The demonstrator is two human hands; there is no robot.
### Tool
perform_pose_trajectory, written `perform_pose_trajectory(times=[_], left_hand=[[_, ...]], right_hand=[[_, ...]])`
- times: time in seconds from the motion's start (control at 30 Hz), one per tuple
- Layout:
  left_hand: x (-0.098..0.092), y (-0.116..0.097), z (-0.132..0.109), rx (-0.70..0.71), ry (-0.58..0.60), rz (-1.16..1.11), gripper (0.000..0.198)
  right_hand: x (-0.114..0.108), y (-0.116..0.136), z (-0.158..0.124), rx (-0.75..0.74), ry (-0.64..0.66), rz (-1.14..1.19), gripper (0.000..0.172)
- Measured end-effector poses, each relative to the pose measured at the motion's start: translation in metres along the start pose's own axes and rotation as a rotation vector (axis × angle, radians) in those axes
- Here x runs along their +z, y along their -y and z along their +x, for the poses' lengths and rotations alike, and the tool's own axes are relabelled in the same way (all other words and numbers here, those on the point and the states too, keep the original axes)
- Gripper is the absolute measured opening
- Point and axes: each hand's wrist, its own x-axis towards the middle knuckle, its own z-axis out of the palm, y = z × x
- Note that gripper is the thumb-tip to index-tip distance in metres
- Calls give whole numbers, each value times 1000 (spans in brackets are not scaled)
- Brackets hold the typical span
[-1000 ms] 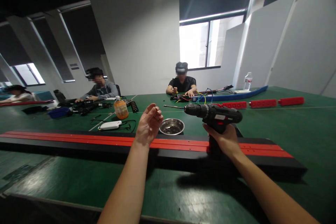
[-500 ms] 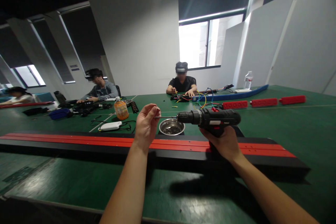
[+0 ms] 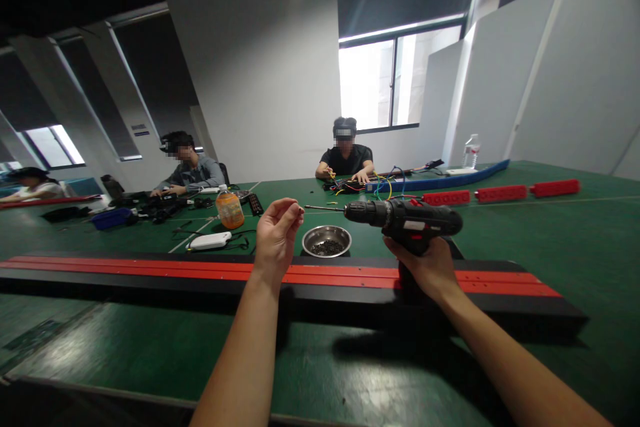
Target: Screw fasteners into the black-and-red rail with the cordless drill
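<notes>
My right hand point(image 3: 425, 265) grips a black cordless drill point(image 3: 405, 219) by its handle, held level with its long bit pointing left. My left hand point(image 3: 277, 233) is raised in front of the bit's tip, thumb and fingers pinched on a small dark screw point(image 3: 301, 211) just apart from the bit. Behind both hands a steel bowl point(image 3: 327, 240) holding small dark screws sits on the table. In front of it a long black rail with red strips point(image 3: 150, 271) lies across the green table point(image 3: 550, 240).
An orange-lidded jar point(image 3: 230, 207), a white box with a cable point(image 3: 211, 240) and black parts lie to the left. Red blocks point(image 3: 500, 195), a blue strip point(image 3: 440, 181) and a water bottle point(image 3: 471, 150) are at the right. Three seated people work at the far side.
The drill came in toward my left hand until the bit met my fingertips, then drew back a little to the right. My left hand stays raised and pinched.
</notes>
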Motion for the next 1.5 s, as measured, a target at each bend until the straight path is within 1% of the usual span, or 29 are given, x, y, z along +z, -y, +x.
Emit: perform_pose_trajectory(times=[0.23, 0.5, 0.77, 1.03, 1.23, 1.4, 1.5], left_hand=[[2, -3, -2, 17, 6, 8, 28], [3, -4, -2, 56, 1, 45, 26], [2, -2, -2, 193, -11, 156, 23], [-2, 0, 1, 198, -30, 238, 24], [-2, 2, 1, 198, -34, 270, 24], [-2, 6, 1, 169, -65, 275, 22], [-2, 7, -1, 189, -47, 280, 21]], right_hand=[[0, 3, -1, -27, 39, -18, 38], [0, 2, -1, 14, 33, -33, 42], [0, 1, -1, -23, 46, -25, 40], [-1, 0, -2, -51, 59, -13, 38], [-1, 2, -2, -30, 52, -40, 40], [0, 4, -1, -19, 41, -51, 40], [0, 2, -1, -3, 40, -48, 41]])
